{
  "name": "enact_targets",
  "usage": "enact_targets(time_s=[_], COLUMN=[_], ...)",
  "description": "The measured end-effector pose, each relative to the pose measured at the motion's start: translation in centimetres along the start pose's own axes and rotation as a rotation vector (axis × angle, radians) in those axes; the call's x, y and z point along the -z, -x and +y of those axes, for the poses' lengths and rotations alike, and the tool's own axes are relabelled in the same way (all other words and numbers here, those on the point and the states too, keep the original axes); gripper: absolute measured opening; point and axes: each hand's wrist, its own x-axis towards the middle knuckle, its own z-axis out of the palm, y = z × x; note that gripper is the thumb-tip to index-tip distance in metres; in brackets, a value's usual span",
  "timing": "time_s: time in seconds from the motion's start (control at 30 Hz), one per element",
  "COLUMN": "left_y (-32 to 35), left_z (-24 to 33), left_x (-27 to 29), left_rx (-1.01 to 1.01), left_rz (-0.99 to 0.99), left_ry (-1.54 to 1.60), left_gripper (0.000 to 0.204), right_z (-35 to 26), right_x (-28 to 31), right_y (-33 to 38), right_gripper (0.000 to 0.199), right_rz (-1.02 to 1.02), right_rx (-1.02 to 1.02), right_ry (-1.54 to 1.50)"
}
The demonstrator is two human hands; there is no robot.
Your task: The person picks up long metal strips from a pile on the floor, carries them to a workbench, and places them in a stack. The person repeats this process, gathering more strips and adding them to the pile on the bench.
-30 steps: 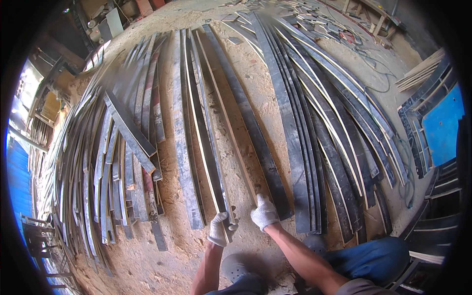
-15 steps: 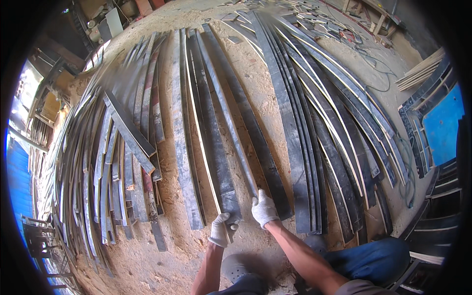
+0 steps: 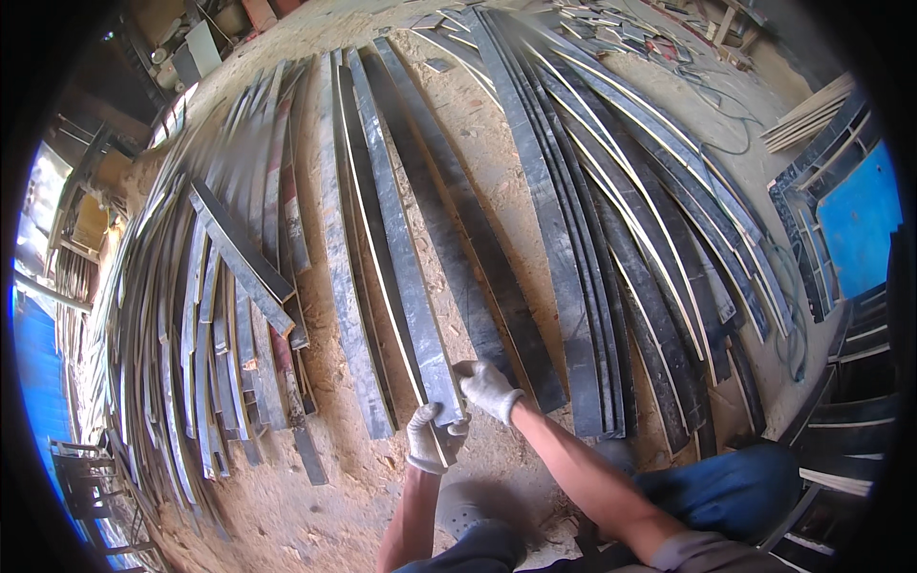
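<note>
Near the lower middle, my left hand [image 3: 430, 439], in a pale work glove, is closed around the near ends of two long plywood strips. One is a dark-faced plywood strip [image 3: 405, 267], its broad face turned up; the other stands beside it with a pale cut edge showing. My right hand [image 3: 489, 392], gloved too, pinches the right edge of the dark-faced strip close to its near end. Just right of these, a wide dark strip [image 3: 454, 258] and another dark strip [image 3: 521, 325] lie on the floor.
A dense pile of narrow strips [image 3: 191, 325] spreads at the left, with a short board [image 3: 244, 253] lying across it. Stacked strips [image 3: 544, 201] fan out at the right. Offcuts [image 3: 611, 38] litter the far floor, a hose [image 3: 731, 148] nearby. Sawdust covers the ground.
My right hand has moved left with its strip, bringing it against the one in my left hand. That strip has turned from edge-up to face-up. My left hand stays nearly in place.
</note>
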Motion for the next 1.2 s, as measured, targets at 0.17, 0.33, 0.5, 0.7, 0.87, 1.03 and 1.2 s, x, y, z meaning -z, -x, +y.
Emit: enact_targets(time_s=[0.17,0.33,0.5,0.7,0.87,1.03,1.2], left_y=[-0.6,-0.1,0.2,0.1,-0.6,-0.3,0.0], left_z=[0.1,0.1,0.8,1.0,0.0,0.5,0.9], left_x=[0.9,-0.2,1.5,1.5,3.1,4.2,2.0], left_rx=[-0.080,-0.107,-0.073,-0.121,-0.272,-0.287,-0.157], left_rz=[0.274,0.215,0.279,0.472,0.552,0.636,0.470], left_ry=[-0.315,-0.460,-0.663,-0.983,-1.148,-1.267,-0.971], left_gripper=[0.030,0.053,0.064,0.035,0.019,0.024,0.043], right_z=[1.1,-1.8,0.9,0.2,0.0,0.5,2.3], right_x=[0.9,1.7,5.4,5.6,5.7,6.5,7.6], right_y=[-2.0,-0.8,-0.9,0.6,1.3,1.2,0.4], right_gripper=[0.045,0.040,0.059,0.048,0.051,0.060,0.045], right_rz=[0.202,0.343,0.608,0.487,0.237,0.213,0.470], right_rx=[-0.044,-0.135,-0.114,-0.139,-0.273,-0.301,-0.224], right_ry=[-0.458,0.017,0.125,-0.055,-0.523,-0.539,-0.362])
